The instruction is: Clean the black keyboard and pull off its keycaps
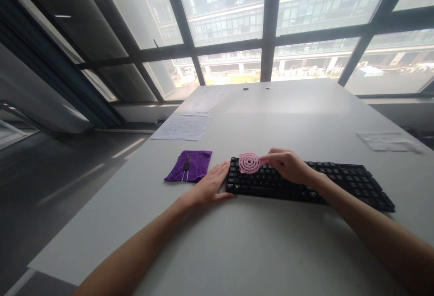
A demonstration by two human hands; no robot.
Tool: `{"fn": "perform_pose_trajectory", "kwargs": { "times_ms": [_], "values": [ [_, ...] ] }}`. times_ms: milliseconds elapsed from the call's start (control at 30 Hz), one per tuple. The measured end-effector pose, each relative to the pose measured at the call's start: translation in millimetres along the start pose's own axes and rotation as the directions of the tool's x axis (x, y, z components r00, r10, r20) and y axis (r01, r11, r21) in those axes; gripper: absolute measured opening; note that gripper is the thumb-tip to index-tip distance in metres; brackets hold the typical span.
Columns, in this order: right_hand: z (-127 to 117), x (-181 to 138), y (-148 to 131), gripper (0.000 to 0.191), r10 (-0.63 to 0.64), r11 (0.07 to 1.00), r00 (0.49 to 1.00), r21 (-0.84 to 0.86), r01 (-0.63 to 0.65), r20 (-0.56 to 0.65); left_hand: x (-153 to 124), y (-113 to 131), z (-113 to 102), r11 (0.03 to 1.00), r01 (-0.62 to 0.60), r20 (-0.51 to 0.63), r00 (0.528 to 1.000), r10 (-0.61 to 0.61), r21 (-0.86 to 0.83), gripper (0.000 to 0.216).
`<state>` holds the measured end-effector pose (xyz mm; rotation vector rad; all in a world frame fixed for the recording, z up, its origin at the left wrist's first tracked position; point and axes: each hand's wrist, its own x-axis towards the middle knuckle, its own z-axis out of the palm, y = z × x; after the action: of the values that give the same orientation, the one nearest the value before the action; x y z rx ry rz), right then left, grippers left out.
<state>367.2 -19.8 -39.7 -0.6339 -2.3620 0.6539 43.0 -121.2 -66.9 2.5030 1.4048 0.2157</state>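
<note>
Nearest me, at the lower middle of the frame, my left hand (214, 183) lies flat, fingers stretched and gripping nothing, the tips and thumb touching the left end of a black keyboard (293, 189). Just right of centre, the fingers of my right hand (290, 165) are closed around the handle of a pink brush (250, 163), its round, ringed head over the keyboard's left-hand keys. I judge the brush light and stiff, best pinched by that slim handle. The keyboard should be rigid and fairly light, a little slick; I'd take it by its end edges, clear of the keycaps. Its key legends are too small to read, and I make out no brand. Left of centre, a purple cloth (203, 162), surely soft, bears a black binder clip (186, 166). Farther up the white counter (294, 128), printed papers (183, 127) carry lines too blurred to read.
</note>
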Motion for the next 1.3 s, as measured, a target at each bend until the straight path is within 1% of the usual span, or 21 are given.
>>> {"fn": "perform_pose_trajectory", "kwargs": {
  "times_ms": [100, 167, 300, 433, 533, 600, 700, 767, 933, 1033, 1100, 1200, 1300],
  "values": [
    [0.1, -0.8, -4.5, 0.03, -0.031, 0.998, 0.995, 0.052, 0.026, 0.092, 0.0, 0.5, -0.6, 1.0, -0.002, 0.0, 1.0, 0.002, 0.0, 0.1],
    [0.7, -0.8, -5.5, 0.031, -0.035, 0.998, 0.993, 0.05, 0.03, 0.108, 0.1, 0.7, -0.7, 1.0, 0.001, -0.004, 1.0, -0.001, -0.001, 0.1],
    [1.6, -0.1, -0.2, 0.03, -0.004, 1.0, 0.999, -0.022, 0.005, 0.042, 0.6, 0.0, 0.6, 1.0, -0.009, -0.02, 1.0, 0.008, -0.004, 0.1],
    [2.1, -0.1, 8.5, 0.032, 0.04, 0.992, 0.997, -0.113, -0.047, -0.064, 0.8, -0.1, 0.9, 1.0, -0.01, -0.02, 1.0, 0.01, 0.001, 0.101],
    [1.9, -0.7, 11.1, 0.032, 0.057, 0.988, 0.991, -0.137, -0.074, -0.124, 0.4, 0.3, 0.7, 1.0, -0.011, -0.019, 1.0, 0.011, -0.001, 0.1],
    [1.6, -1.0, 10.6, 0.032, 0.051, 0.991, 0.991, -0.115, -0.066, -0.126, 0.1, 0.0, 0.9, 1.0, -0.014, -0.025, 1.0, 0.013, -0.008, 0.1],
    [1.8, -1.0, 8.5, 0.032, 0.028, 0.997, 0.997, -0.076, -0.033, -0.067, -0.1, -0.4, 1.1, 1.0, -0.013, -0.026, 1.0, 0.013, -0.012, 0.1],
    [2.3, -0.9, 7.7, 0.032, 0.031, 0.996, 0.998, -0.088, -0.036, -0.048, 0.2, 0.1, 0.5, 1.0, -0.012, -0.026, 1.0, 0.012, -0.009, 0.1],
    [1.9, -1.3, 10.9, 0.032, 0.089, 0.979, 0.989, -0.169, -0.109, -0.122, 0.6, 1.7, -1.0, 1.0, -0.009, -0.021, 1.0, 0.009, -0.007, 0.101],
    [1.1, -1.5, 12.6, 0.031, 0.11, 0.975, 0.979, -0.173, -0.14, -0.17, 0.1, 0.3, 0.4, 1.0, -0.012, -0.019, 1.0, 0.012, -0.001, 0.101],
    [1.6, -1.5, 12.6, 0.03, 0.109, 0.979, 0.98, -0.156, -0.135, -0.166, -0.3, -1.3, 1.7, 1.0, -0.016, -0.018, 1.0, 0.016, 0.005, 0.101],
    [3.4, -1.3, 11.8, 0.03, 0.097, 0.984, 0.987, -0.137, -0.114, -0.128, -0.5, -2.5, 2.4, 1.0, -0.021, -0.024, 0.999, 0.021, 0.005, 0.101],
    [3.5, -1.1, 10.9, 0.03, 0.11, 0.978, 0.983, -0.163, -0.134, -0.145, -0.3, -1.3, 1.2, 1.0, -0.019, -0.027, 0.999, 0.018, -0.006, 0.101]
  ]
}}
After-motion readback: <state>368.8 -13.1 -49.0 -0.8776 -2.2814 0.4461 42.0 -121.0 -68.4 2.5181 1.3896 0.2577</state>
